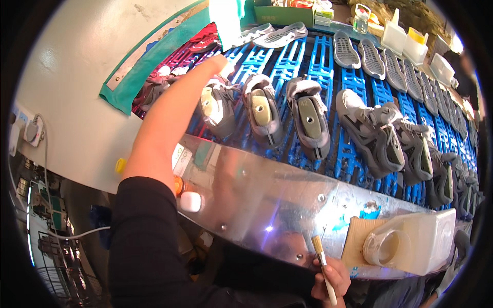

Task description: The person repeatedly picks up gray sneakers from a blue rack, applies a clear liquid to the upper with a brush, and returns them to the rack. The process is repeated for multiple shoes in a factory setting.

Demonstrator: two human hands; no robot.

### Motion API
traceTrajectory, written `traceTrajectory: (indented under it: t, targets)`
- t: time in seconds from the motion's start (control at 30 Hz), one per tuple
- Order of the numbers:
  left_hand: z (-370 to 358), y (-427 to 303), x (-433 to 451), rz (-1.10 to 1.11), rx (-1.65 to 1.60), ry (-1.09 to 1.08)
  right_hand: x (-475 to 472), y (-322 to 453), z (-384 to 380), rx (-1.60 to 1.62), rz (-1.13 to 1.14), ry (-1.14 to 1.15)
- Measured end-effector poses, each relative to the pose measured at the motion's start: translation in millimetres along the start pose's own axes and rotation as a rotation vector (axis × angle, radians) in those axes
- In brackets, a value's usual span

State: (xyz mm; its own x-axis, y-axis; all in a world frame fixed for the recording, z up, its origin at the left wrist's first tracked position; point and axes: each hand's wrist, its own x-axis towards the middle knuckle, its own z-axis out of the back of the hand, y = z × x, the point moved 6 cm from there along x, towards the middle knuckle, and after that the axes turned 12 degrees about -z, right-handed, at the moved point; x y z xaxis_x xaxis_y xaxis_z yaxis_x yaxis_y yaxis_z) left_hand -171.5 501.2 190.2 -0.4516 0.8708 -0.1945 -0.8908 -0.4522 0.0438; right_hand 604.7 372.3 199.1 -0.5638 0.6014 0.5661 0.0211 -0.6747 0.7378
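Note:
My right hand (334, 278) grips the pale wooden handle of a flat bristle brush (320, 249), bristles upward, at the near edge of the metal ledge (246, 192). Stretched across the blue slatted conveyor (285, 65), my left arm ends in my left hand (224, 66), which is washed out by glare near the hanging green curtain (230, 23); its fingers and any contents are unclear. Just below that hand stands a grey shoe upper on a last (217, 106). Two more lasted shoes, a middle one (262, 109) and a darker one (309, 115), stand to its right.
Grey soles (371, 57) line the conveyor's far side, and further lasted shoes (371, 131) run rightward. A translucent plastic container (416, 242) lies on its side on cardboard (356, 238). A white case (190, 202) rests on the ledge. White bottles (393, 34) stand beyond the soles.

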Motion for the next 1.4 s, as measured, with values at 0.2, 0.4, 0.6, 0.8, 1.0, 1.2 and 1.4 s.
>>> traceTrajectory:
  t: [0.2, 0.4, 0.6, 0.8, 1.0, 1.2, 1.4]
  targets:
    - [-66, -46, 7, -0.058, 0.037, 0.162, 1, -4, 8, 0.072, -0.002, -0.05]
    - [-51, -43, -33, -0.056, 0.137, 0.225, 4, -1, 16, 0.09, 0.04, -0.087]
    - [36, -111, -84, -0.22, 0.644, 0.307, 4, 1, 18, 0.137, 0.04, -0.085]
    - [156, -165, -245, 0.069, -0.077, -0.4, 2, -1, 23, 0.251, 0.039, -0.118]
    - [156, -271, -372, -0.264, -1.04, -0.527, -4, 2, 29, 0.444, -0.077, -0.163]
    - [122, -373, -435, -0.546, -1.244, -0.551, -13, 23, 71, 0.554, -0.177, -0.27]
    - [113, -394, -443, -0.524, -1.318, -0.449, -19, 25, 92, 0.492, -0.184, -0.331]
